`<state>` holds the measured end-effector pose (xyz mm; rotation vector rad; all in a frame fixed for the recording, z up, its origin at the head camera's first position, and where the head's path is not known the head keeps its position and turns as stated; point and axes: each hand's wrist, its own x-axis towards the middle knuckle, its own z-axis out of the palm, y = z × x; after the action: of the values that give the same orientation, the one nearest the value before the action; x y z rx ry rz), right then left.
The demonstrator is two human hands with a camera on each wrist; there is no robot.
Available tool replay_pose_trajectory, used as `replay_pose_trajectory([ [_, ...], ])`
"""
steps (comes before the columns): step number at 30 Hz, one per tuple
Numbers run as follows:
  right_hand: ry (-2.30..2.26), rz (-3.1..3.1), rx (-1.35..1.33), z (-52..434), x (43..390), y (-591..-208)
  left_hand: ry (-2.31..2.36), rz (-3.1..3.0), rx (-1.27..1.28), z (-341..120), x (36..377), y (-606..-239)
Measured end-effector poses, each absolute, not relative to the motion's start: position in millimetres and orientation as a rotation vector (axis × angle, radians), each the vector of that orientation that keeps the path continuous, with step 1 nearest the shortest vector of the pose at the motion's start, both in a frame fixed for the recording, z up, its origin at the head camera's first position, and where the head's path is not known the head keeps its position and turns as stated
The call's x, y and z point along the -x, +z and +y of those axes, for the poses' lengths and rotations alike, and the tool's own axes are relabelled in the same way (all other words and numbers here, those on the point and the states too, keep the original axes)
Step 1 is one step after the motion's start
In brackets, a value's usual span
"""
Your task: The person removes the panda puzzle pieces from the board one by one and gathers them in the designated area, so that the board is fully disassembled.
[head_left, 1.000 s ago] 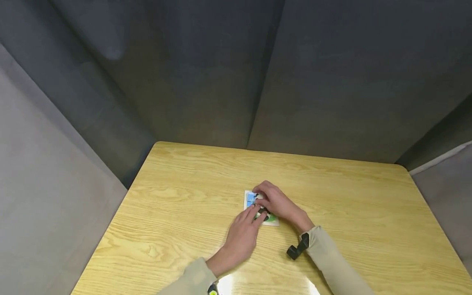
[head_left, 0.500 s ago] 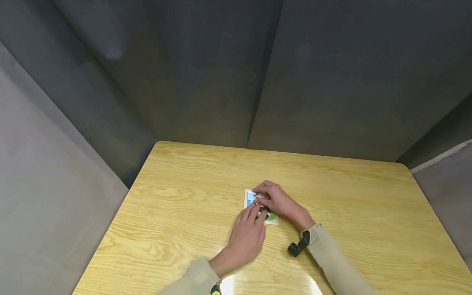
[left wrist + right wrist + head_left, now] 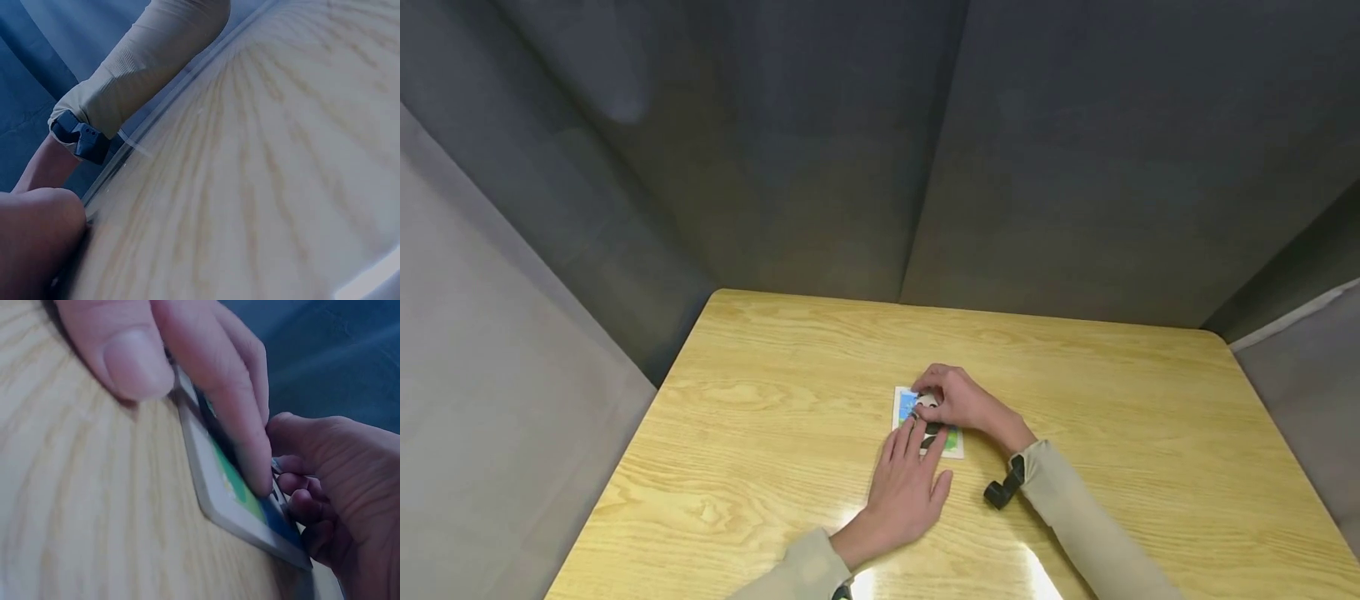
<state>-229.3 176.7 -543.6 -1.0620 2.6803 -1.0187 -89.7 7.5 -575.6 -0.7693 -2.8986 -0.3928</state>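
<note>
Head view: a small picture board (image 3: pixel 953 445) is lying flat at the middle of the table (image 3: pixel 760 417). The left hand (image 3: pixel 906 487) is pressing straight fingers (image 3: pixel 917 433) on its near edge, apparently steadying it. The right hand (image 3: pixel 958 402), fingers curled, is pinching a small piece (image 3: pixel 927 401) over the board's far end.

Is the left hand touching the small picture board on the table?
Touching. In the right wrist view, the left hand lays its fingers flat on the picture board.
</note>
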Motion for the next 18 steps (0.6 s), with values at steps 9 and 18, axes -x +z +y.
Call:
replay_pose_trajectory([
  [9,-1.113,2.7,1.075,182.8,229.1,-550.1,-0.447,-2.854,0.791,8.1,89.2,-581.5],
  [18,-1.18,2.7,1.069,186.4,226.9,-554.1,-0.416,-2.842,0.776,9.9,87.3,-577.7],
])
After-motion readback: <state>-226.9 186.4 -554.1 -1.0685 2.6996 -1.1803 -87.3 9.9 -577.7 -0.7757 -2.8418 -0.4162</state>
